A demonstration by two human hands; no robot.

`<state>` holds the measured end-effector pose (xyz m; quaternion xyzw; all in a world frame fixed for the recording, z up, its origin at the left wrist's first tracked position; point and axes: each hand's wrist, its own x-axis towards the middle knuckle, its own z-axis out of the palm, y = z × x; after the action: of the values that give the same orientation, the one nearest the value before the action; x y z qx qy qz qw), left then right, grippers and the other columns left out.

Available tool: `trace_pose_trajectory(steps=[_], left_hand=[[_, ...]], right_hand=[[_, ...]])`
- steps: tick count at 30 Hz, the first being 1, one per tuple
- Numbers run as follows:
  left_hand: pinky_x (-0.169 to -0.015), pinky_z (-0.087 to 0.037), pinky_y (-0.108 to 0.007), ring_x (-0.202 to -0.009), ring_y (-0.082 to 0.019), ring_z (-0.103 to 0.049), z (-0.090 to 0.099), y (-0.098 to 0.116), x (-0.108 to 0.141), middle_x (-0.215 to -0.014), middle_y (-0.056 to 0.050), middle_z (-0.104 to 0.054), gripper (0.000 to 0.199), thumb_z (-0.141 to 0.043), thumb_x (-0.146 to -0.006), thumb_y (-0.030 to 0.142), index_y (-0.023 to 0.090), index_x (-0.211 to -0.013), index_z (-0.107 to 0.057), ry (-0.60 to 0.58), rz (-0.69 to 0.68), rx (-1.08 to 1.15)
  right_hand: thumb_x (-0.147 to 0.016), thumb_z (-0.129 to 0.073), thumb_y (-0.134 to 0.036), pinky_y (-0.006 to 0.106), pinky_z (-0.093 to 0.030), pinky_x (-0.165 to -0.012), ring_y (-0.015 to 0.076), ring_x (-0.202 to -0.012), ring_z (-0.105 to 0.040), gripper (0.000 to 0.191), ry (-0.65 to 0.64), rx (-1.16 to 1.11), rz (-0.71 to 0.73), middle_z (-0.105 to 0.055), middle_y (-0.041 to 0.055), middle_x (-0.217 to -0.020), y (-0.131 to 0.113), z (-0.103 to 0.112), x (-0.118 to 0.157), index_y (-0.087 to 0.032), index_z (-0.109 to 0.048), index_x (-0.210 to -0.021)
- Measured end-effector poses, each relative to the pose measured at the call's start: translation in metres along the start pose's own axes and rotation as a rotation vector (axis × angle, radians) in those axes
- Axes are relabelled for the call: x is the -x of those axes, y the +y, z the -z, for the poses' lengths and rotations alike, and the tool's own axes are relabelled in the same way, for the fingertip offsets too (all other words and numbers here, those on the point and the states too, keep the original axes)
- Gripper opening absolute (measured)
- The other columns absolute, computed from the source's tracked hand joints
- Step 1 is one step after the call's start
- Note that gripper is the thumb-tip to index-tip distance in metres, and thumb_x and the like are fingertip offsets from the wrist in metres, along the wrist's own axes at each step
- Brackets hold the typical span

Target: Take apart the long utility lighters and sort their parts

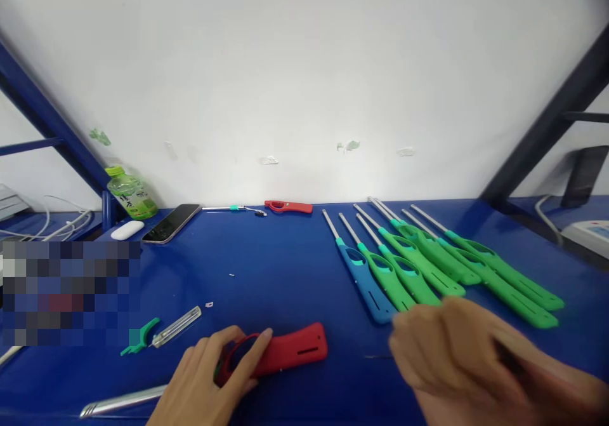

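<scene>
At the far left of the near edge, a slim metal tube [124, 401], bright and slotted near its tip, points away from the left hand [202, 375]; the palm hides where it meets the handle, but it looks stiff, smooth and perhaps slippery to grip. Above it lie a green forked piece [139, 337] and a clear plastic insert [177, 327], which would probably crack more readily than the handle. The left hand's fingers are closed round the looped end of the red lighter [295, 350], which lies on the counter [285, 273] at the front, near the middle. Its shell should be light and rigid, and the broad handle right of the loop seems the surest place to hold, away from the trigger opening. It looks matt red, gently curved, with an oval opening under the fingers and a narrow dark slot near its rounded right end. Farther right, the right hand [450, 356] is blurred, its fingers curled; whether they hold anything cannot be told. Beyond it lie a blue lighter [367, 286] and several green lighters [511, 292], tips pointing toward the wall.
</scene>
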<state>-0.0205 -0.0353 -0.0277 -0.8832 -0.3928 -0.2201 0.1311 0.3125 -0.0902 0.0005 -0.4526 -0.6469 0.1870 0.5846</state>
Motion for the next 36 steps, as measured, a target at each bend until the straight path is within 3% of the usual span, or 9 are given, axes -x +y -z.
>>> trace_pose_trajectory(steps=[1,4,11,18,21,24,27,31,36], left_hand=[[-0.075,-0.064,-0.032,-0.094,-0.022,-0.073,-0.002,-0.003,0.003,-0.121,-0.008,-0.069,0.058,-0.041,-0.106,0.02,0.043,-0.159,-0.04,-0.015,0.005,0.011],[-0.078,-0.063,-0.032,-0.094,-0.021,-0.072,-0.008,-0.009,0.007,-0.121,-0.006,-0.068,0.054,-0.041,-0.109,0.025,0.046,-0.159,-0.038,-0.023,0.025,0.079],[-0.075,-0.061,-0.032,-0.093,-0.02,-0.069,-0.016,-0.011,0.007,-0.12,-0.007,-0.066,0.049,-0.041,-0.11,0.034,0.044,-0.159,-0.041,-0.013,-0.03,0.033],[-0.077,-0.058,-0.034,-0.095,-0.022,-0.067,-0.013,-0.007,0.005,-0.122,-0.008,-0.066,0.05,-0.046,-0.109,0.029,0.04,-0.157,-0.044,-0.052,-0.042,0.01],[-0.078,-0.057,-0.034,-0.094,-0.022,-0.067,-0.012,-0.006,0.005,-0.122,-0.008,-0.066,0.05,-0.048,-0.108,0.027,0.04,-0.156,-0.046,-0.072,-0.025,0.009],[-0.078,-0.056,-0.034,-0.095,-0.022,-0.067,-0.012,-0.005,0.005,-0.122,-0.008,-0.066,0.053,-0.05,-0.106,0.023,0.039,-0.156,-0.046,-0.076,-0.021,0.009],[-0.078,-0.057,-0.034,-0.095,-0.022,-0.067,-0.011,-0.006,0.005,-0.122,-0.008,-0.066,0.054,-0.049,-0.106,0.023,0.039,-0.158,-0.043,-0.065,-0.038,0.009],[-0.082,-0.058,-0.034,-0.099,-0.022,-0.068,-0.008,-0.006,0.005,-0.122,-0.008,-0.067,0.057,-0.049,-0.106,0.022,0.038,-0.16,-0.039,-0.077,-0.046,0.005],[-0.08,-0.057,-0.033,-0.099,-0.022,-0.068,-0.01,-0.006,0.007,-0.123,-0.007,-0.067,0.06,-0.054,-0.104,0.02,0.038,-0.16,-0.04,-0.069,-0.061,-0.008]], right_hand=[[-0.108,-0.029,-0.053,0.036,-0.043,-0.044,0.0189,-0.046,-0.042,0.049,-0.019,-0.074,-0.052,-0.039,0.0013,-0.054,-0.016,-0.012,-0.016,-0.028,-0.044,-0.068],[-0.103,-0.044,-0.053,0.033,-0.034,-0.044,0.0158,-0.049,-0.027,0.052,-0.098,-0.678,-0.243,-0.024,-0.0023,-0.055,-0.052,-0.044,-0.053,-0.024,-0.03,-0.062],[-0.101,-0.049,-0.046,0.031,-0.022,-0.048,0.0123,-0.053,-0.021,0.045,-0.092,-0.843,-0.241,-0.024,-0.0045,-0.061,-0.052,-0.081,-0.067,-0.023,-0.032,-0.066],[-0.103,-0.044,-0.049,0.03,-0.023,-0.048,0.0128,-0.053,-0.022,0.046,-0.102,-0.666,-0.218,-0.024,-0.0052,-0.06,-0.045,-0.093,-0.057,-0.024,-0.031,-0.066],[-0.108,-0.041,-0.047,0.03,-0.026,-0.049,0.0131,-0.055,-0.03,0.044,-0.1,-0.579,-0.21,-0.034,-0.0042,-0.063,-0.04,-0.092,-0.052,-0.024,-0.04,-0.071],[-0.112,-0.035,-0.043,0.03,-0.041,-0.066,0.0158,-0.074,-0.048,0.039,-0.099,-0.253,-0.11,-0.05,0.0009,-0.084,-0.034,-0.088,-0.053,-0.024,-0.051,-0.082],[-0.111,-0.04,-0.045,0.032,-0.046,-0.077,0.0182,-0.086,-0.052,0.037,-0.11,0.049,0.012,-0.051,0.0023,-0.092,-0.031,-0.082,-0.06,-0.025,-0.059,-0.087],[-0.097,-0.073,-0.039,0.028,-0.049,-0.072,0.015,-0.079,-0.058,0.008,-0.141,0.129,0.016,-0.058,-0.0012,-0.086,-0.037,-0.073,-0.064,-0.031,-0.075,-0.096],[-0.101,-0.069,-0.032,0.026,-0.056,-0.071,0.0147,-0.081,-0.07,0.019,-0.244,-0.004,-0.034,-0.074,-0.0009,-0.091,-0.038,-0.065,-0.06,-0.036,-0.077,-0.118]])
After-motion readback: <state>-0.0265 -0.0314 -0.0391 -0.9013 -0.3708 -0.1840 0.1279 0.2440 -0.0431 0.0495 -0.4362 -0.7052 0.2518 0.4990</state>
